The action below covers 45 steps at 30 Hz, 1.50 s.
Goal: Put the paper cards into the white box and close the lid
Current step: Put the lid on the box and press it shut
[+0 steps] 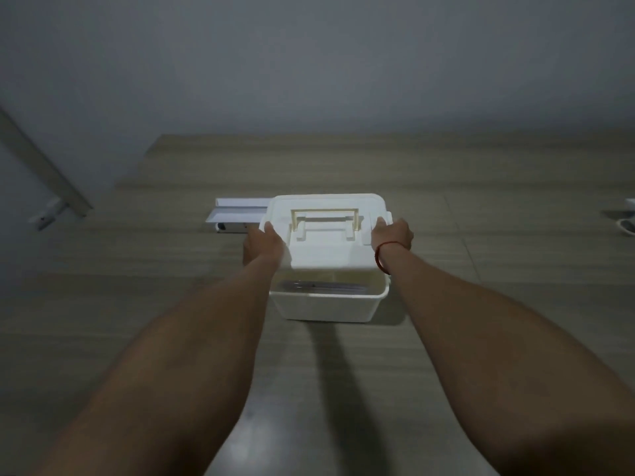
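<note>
A white box [326, 307] stands on the wooden surface in the middle of the head view. Its white lid [326, 249], with a cream handle on top, hangs tilted above the box, leaving the near part of the opening uncovered. My left hand [263, 243] grips the lid's left edge and my right hand [391, 235] grips its right edge; a red cord circles the right wrist. Through the gap, flat pale sheets that look like the paper cards [323, 286] lie inside the box.
A white tray-like object [237, 214] lies behind and left of the box. A grey beam [44, 166] slants at the far left. White objects [627, 221] sit at the right edge. A grey wall rises behind the surface.
</note>
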{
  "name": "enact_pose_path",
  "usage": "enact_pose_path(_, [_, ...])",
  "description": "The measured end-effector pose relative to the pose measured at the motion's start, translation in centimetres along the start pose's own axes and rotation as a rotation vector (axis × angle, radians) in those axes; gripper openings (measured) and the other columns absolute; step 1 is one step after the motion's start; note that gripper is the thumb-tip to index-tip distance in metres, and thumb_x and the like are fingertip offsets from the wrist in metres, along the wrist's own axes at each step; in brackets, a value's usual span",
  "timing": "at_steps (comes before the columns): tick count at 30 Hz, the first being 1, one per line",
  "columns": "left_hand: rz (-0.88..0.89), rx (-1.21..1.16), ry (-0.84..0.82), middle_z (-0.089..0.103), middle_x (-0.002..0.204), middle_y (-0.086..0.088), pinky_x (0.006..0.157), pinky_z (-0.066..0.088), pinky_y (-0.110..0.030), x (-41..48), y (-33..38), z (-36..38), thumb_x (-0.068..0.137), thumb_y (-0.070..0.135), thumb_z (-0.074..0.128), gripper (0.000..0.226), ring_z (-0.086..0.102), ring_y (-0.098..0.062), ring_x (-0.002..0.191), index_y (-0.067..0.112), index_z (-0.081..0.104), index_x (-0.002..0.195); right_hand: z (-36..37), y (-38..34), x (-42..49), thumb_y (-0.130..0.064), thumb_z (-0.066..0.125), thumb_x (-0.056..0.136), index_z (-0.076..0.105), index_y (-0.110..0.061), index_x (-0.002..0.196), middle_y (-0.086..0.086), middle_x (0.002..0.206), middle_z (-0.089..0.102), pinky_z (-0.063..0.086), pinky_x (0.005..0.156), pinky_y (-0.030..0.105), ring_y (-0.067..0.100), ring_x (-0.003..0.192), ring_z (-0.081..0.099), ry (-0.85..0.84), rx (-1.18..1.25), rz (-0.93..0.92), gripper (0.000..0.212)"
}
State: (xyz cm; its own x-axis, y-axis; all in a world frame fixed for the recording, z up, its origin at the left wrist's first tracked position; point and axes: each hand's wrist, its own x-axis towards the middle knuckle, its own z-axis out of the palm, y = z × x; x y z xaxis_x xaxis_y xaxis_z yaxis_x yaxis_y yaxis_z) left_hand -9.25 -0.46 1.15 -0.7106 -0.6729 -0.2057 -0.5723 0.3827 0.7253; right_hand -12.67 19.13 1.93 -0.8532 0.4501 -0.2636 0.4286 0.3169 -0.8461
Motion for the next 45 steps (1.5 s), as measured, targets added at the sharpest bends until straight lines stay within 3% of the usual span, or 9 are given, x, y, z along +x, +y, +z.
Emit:
enact_pose_path(5, [-0.028,0.116,-0.102,0.052,0.135,-0.024,0.099,0.041,-0.04,1.0,-1.1,1.5,0.099,0.036,0.034,0.053,0.05,-0.039,0.124,-0.003,0.045,0.132,0.9,1.7,1.2,-0.028,0.049,0.096,0.052,0.001,0.127,0.021,0.134,0.054,0.043,0.1,0.038,0.037,0.123,0.052,0.013,-0.056,0.026,0.042])
enact_pose_path(17, [-0.075,0.155,-0.126,0.055,0.133,-0.023,0.095,0.044,-0.039,1.3,-2.9,2.4,0.098,0.033,0.041,0.05,0.054,-0.039,0.12,-0.005,0.049,0.129,2.4,4.0,0.8,-0.026,0.047,0.097,0.054,0.001,0.124,0.022,0.132,0.056,0.045,0.098,0.039,0.038,0.121,0.054,0.016,-0.171,0.091,0.039])
enact_pose_path(22, [-0.041,0.177,-0.134,0.055,0.134,-0.021,0.095,0.044,-0.038,1.9,-2.5,1.6,0.096,0.04,0.041,0.055,0.054,-0.038,0.12,-0.003,0.05,0.129,2.4,3.9,0.6,-0.027,0.052,0.094,0.057,-0.001,0.122,0.019,0.129,0.06,0.047,0.095,0.038,0.037,0.118,0.058,0.018,-0.194,0.115,0.038])
enact_pose_path(28, [0.004,0.2,-0.129,0.057,0.129,-0.018,0.092,0.043,-0.037,1.3,-3.9,1.9,0.093,0.034,0.041,0.045,0.055,-0.036,0.116,0.006,0.054,0.126,2.5,4.4,0.3,-0.028,0.053,0.094,0.055,-0.002,0.124,0.018,0.132,0.058,0.046,0.097,0.038,0.036,0.12,0.056,0.022,-0.197,0.14,0.04])
enact_pose_path(31, [-0.034,0.173,-0.136,0.055,0.132,-0.019,0.087,0.041,-0.036,1.3,-3.7,1.9,0.092,0.031,0.039,0.047,0.054,-0.037,0.118,0.003,0.049,0.129,2.5,4.5,0.3,-0.03,0.054,0.094,0.054,-0.003,0.126,0.018,0.133,0.056,0.045,0.098,0.038,0.037,0.121,0.055,0.025,-0.187,0.148,0.042])
enact_pose_path(36, [-0.114,0.115,-0.199,0.044,0.141,-0.024,0.103,0.035,-0.043,1.0,-3.5,2.9,0.099,0.031,0.028,0.05,0.045,-0.04,0.127,-0.001,0.034,0.136,2.6,5.1,0.4,-0.041,0.055,0.091,0.05,-0.003,0.129,0.018,0.135,0.053,0.043,0.099,0.04,0.037,0.122,0.053,0.014,-0.132,0.184,0.055])
enact_pose_path(45, [-0.223,0.017,-0.315,0.036,0.148,-0.018,0.109,0.036,-0.046,2.4,-3.6,2.7,0.09,0.06,0.038,0.082,0.042,-0.036,0.131,0.005,0.021,0.148,2.8,5.3,1.0,-0.055,0.051,0.086,0.054,-0.004,0.128,0.015,0.132,0.059,0.044,0.098,0.037,0.034,0.118,0.057,-0.052,-0.027,0.299,0.066])
